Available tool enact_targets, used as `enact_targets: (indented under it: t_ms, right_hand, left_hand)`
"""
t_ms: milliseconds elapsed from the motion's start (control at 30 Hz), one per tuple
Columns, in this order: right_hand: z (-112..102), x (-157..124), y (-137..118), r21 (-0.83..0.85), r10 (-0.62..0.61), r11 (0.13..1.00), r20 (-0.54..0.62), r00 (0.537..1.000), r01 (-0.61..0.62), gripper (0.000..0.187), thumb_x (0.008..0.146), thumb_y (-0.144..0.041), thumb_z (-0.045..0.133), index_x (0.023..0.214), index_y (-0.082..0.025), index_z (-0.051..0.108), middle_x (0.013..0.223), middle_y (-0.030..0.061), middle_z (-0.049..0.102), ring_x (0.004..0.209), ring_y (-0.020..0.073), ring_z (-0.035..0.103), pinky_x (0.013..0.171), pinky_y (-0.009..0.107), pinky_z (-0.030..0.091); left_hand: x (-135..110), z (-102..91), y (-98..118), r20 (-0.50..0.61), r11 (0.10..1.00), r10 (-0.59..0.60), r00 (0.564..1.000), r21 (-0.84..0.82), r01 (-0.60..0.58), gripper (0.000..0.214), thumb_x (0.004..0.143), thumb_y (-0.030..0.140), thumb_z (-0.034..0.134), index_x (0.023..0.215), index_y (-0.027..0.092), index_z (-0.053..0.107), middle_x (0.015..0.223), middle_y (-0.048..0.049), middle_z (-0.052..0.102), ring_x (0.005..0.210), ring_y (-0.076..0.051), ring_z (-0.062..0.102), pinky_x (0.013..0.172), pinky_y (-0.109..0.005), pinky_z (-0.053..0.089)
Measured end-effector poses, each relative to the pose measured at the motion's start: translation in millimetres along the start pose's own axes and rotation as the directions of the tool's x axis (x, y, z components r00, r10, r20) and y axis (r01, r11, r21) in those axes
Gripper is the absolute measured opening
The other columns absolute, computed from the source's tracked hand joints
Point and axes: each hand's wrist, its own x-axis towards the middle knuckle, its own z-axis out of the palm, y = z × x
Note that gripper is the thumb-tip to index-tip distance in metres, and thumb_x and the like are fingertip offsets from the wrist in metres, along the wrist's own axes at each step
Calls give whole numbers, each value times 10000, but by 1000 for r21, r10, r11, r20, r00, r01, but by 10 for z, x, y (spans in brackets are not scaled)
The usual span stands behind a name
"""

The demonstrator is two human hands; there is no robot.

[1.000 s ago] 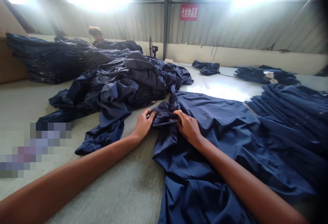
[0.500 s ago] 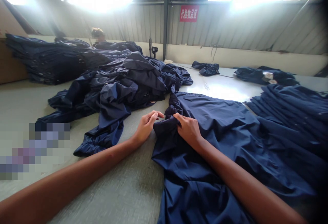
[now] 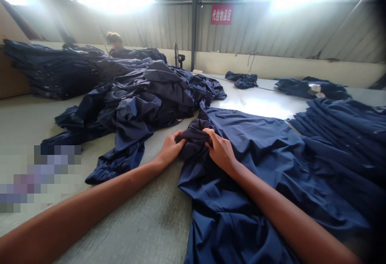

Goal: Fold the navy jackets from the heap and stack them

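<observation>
A navy work garment lies spread and creased across the grey table, its near part bunched into a dark wad of cloth. My left hand grips the left side of that wad, fingers curled over it. My right hand presses into its right side and holds it too. The fabric between my palms is partly hidden by my fingers. A crumpled heap of navy garments lies just beyond my left hand, not touching it.
A folded navy stack lies to the right, and another at the back left. Small navy bundles rest further back. A person stands beyond the heap. A pixelated patch covers part of the table's left side.
My left hand has moved back from beside the cloth onto the wad and closed on it. The cloth is gathered more tightly between my hands.
</observation>
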Motion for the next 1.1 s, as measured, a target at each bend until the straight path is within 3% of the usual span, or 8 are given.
enact_targets:
  t_ms: [133, 300, 400, 500, 600, 733, 933, 1100]
  right_hand:
    - [-1, 13, 0, -25, 6, 1000, 0, 1000, -6, 535, 1005, -253, 546, 1533, -249, 459, 1199, 75, 757, 984, 254, 736, 843, 344, 549]
    - [-64, 5, -14, -117, -75, 990, 81, 994, 84, 614, 892, -138, 559, 1481, -310, 534, 1260, 53, 745, 977, 262, 734, 818, 325, 517]
    - [-88, -10, -12, -98, 3, 995, 74, 997, 4, 420, 861, -135, 544, 1248, -269, 634, 1040, 37, 786, 895, 262, 736, 735, 298, 478]
    - [-94, -26, 1, -36, 61, 997, -3, 998, -61, 359, 862, -155, 541, 1204, -250, 599, 995, 43, 785, 909, 270, 736, 754, 304, 480]
    - [-103, -36, 2, 31, 11, 999, -41, 999, -10, 494, 853, -177, 581, 1341, -234, 524, 1119, 69, 770, 1011, 285, 728, 852, 333, 509]
    - [-121, -27, -29, 72, -71, 995, 30, 997, 69, 549, 910, -196, 586, 1445, -245, 474, 1313, 95, 710, 1182, 285, 678, 982, 352, 507]
    - [-91, 6, -29, -7, -70, 997, 71, 995, 70, 588, 864, -118, 594, 1438, -234, 536, 1325, 109, 691, 1190, 290, 650, 997, 361, 510]
    - [-20, 18, -3, -172, -20, 984, 112, 994, 39, 750, 763, 6, 524, 1457, -273, 584, 1357, 102, 673, 1121, 278, 674, 960, 360, 531]
  left_hand:
    - [-49, -27, 25, -224, 999, 51, 973, 17, -48, 377, 875, 460, 652, 1108, 168, 695, 1096, -91, 765, 1052, -277, 704, 970, -397, 548]
    - [-164, 35, 155, 53, 986, 151, 987, 62, -154, 437, 990, 558, 538, 1094, 196, 760, 1116, -76, 768, 1101, -274, 690, 1013, -374, 525]
    - [-124, 41, 125, -21, 998, 9, 1000, -66, -11, 629, 1043, 630, 331, 1099, 183, 771, 1051, -104, 778, 1023, -273, 720, 960, -397, 557]
    - [-56, 37, 75, -79, 999, -50, 996, 2, 51, 578, 980, 647, 490, 1211, 181, 740, 1207, -135, 758, 1122, -302, 708, 1011, -434, 544]
    - [-42, 49, 87, 112, 988, 0, 994, 153, -18, 531, 923, 624, 620, 1230, 211, 752, 1331, -120, 729, 1264, -347, 651, 1119, -482, 476]
    - [-66, 54, 122, 262, 997, 41, 964, 58, -58, 499, 914, 587, 651, 1217, 201, 741, 1245, -100, 766, 1189, -341, 690, 1036, -457, 540]
    - [-48, 21, 84, 53, 996, 17, 998, 87, -22, 405, 837, 477, 712, 1092, 163, 712, 1053, -88, 775, 1013, -312, 718, 935, -423, 563]
    - [48, -88, 130, -183, 999, 29, 983, 19, -25, 381, 752, 325, 703, 1103, 178, 700, 1076, -67, 754, 1026, -275, 701, 957, -395, 555]
